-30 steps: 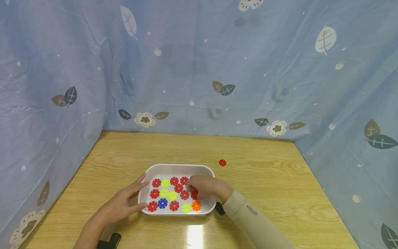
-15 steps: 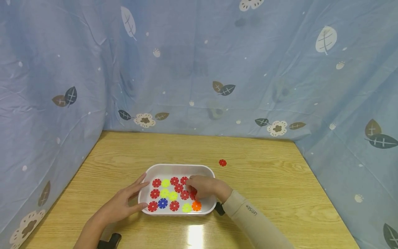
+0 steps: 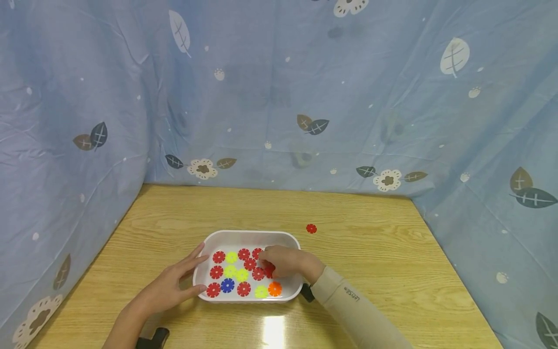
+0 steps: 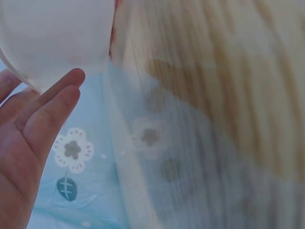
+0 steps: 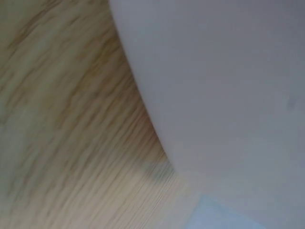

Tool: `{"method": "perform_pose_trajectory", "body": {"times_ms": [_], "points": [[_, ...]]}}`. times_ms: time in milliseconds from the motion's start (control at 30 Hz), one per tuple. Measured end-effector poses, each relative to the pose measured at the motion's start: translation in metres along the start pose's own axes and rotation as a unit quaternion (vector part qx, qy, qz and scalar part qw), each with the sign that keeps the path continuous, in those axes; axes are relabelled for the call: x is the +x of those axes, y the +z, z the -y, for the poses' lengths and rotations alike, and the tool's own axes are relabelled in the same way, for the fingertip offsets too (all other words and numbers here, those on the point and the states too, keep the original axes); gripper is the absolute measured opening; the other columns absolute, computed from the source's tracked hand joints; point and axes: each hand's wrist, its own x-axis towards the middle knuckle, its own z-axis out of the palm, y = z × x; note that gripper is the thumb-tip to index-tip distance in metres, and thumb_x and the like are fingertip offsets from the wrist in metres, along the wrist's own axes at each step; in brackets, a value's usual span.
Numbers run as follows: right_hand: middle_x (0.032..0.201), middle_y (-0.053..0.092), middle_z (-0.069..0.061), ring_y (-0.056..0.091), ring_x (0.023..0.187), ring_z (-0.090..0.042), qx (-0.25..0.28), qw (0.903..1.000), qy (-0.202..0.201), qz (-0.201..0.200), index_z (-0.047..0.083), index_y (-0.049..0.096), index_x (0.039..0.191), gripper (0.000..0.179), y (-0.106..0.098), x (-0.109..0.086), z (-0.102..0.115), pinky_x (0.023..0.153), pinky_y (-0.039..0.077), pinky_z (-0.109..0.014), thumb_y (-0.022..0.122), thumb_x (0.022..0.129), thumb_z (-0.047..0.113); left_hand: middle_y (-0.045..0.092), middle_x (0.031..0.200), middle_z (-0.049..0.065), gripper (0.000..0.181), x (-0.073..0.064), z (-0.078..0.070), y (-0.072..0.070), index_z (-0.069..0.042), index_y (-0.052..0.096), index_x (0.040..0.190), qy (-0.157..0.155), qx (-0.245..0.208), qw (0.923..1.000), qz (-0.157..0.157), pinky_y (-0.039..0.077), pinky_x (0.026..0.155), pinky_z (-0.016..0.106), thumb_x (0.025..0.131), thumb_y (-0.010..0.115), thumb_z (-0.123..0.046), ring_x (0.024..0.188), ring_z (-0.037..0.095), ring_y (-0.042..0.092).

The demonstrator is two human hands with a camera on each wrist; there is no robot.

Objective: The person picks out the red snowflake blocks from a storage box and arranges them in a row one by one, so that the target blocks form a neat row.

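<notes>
A white tray (image 3: 231,240) holds several slotted plastic discs: red (image 3: 243,289), yellow (image 3: 241,275), one blue disc (image 3: 227,285) and one orange disc (image 3: 275,289). My left hand (image 3: 171,287) rests at the tray's left end, fingers spread along the rim. In the left wrist view, the left hand's (image 4: 35,126) fingers look fairly straight beside the tray wall (image 4: 57,33). Inside the tray's right part, my right hand (image 3: 285,261) pinches a red disc (image 3: 269,271) with curled fingers that partly cover it. The right wrist view shows only the tray's outer wall (image 5: 224,95) and wood.
Another red disc (image 3: 311,229) lies on the wooden table (image 3: 370,252) beyond the tray's right corner. A patterned blue cloth (image 3: 261,97) hangs behind the table and along both sides.
The red disc at my right fingertips has shifted slightly left and farther under the hand. My left hand and the tray stay put.
</notes>
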Motion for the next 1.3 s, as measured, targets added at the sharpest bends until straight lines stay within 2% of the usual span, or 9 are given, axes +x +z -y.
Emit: {"method": "perform_pose_trajectory", "body": {"times_ms": [200,333,533,867,1133,1300], "points": [[0.083,0.054,0.011,0.047,0.079,-0.004,0.004,0.9999,-0.013,-0.007,0.021,0.062,0.09,0.026,-0.001,-0.001,0.001,0.073,0.043,-0.013,0.073,0.076,0.002,0.027,0.156,0.009,0.065,0.0,0.001,0.0,-0.012,0.049,0.139,-0.003,0.005,1.0,-0.001,0.042,0.102,0.047,0.085,0.069,-0.041,0.133,0.033,0.041],[0.085,0.058,0.011,0.048,0.079,-0.004,0.012,0.9999,-0.007,-0.006,0.02,0.067,0.092,0.024,-0.004,-0.004,0.004,0.074,0.043,-0.014,0.074,0.077,0.004,0.026,0.157,0.005,0.066,0.0,0.002,0.0,-0.014,0.048,0.14,-0.016,0.004,0.9998,0.005,0.043,0.103,0.047,0.084,0.068,-0.042,0.133,0.029,0.043],[0.087,0.06,0.01,0.049,0.078,-0.004,0.042,0.9991,-0.001,-0.007,0.018,0.071,0.099,0.023,-0.007,-0.008,0.004,0.071,0.045,-0.013,0.072,0.08,0.005,0.027,0.156,0.005,0.066,0.0,0.003,0.002,-0.014,0.048,0.14,-0.011,0.011,0.9999,0.001,0.042,0.103,0.049,0.084,0.069,-0.041,0.134,0.029,0.041],[0.101,0.067,0.005,0.057,0.087,-0.002,0.123,0.9905,-0.046,-0.042,0.01,0.071,0.11,0.029,-0.015,-0.017,-0.002,0.079,0.051,-0.013,0.066,0.084,-0.001,0.025,0.157,0.005,0.067,-0.001,0.003,0.001,-0.014,0.047,0.141,-0.021,-0.007,0.9997,0.01,0.044,0.103,0.036,0.084,0.069,-0.042,0.132,0.028,0.044],[0.106,0.065,0.002,0.059,0.092,-0.006,0.232,0.9673,-0.058,-0.083,0.007,0.069,0.113,0.029,-0.016,-0.029,-0.018,0.084,0.052,-0.018,0.063,0.085,-0.001,0.026,0.157,0.006,0.067,-0.001,0.004,0.001,-0.012,0.048,0.14,-0.015,-0.004,0.9999,0.005,0.043,0.103,0.039,0.084,0.07,-0.041,0.134,0.027,0.042],[0.113,0.065,-0.003,0.061,0.1,-0.015,0.309,0.9431,-0.049,-0.114,0.005,0.065,0.117,0.031,-0.017,-0.038,-0.028,0.086,0.052,-0.021,0.063,0.087,-0.001,0.026,0.156,0.007,0.067,-0.001,0.004,0.002,-0.012,0.047,0.14,-0.014,0.0,0.9999,0.002,0.043,0.103,0.039,0.084,0.069,-0.041,0.135,0.029,0.039]]}}
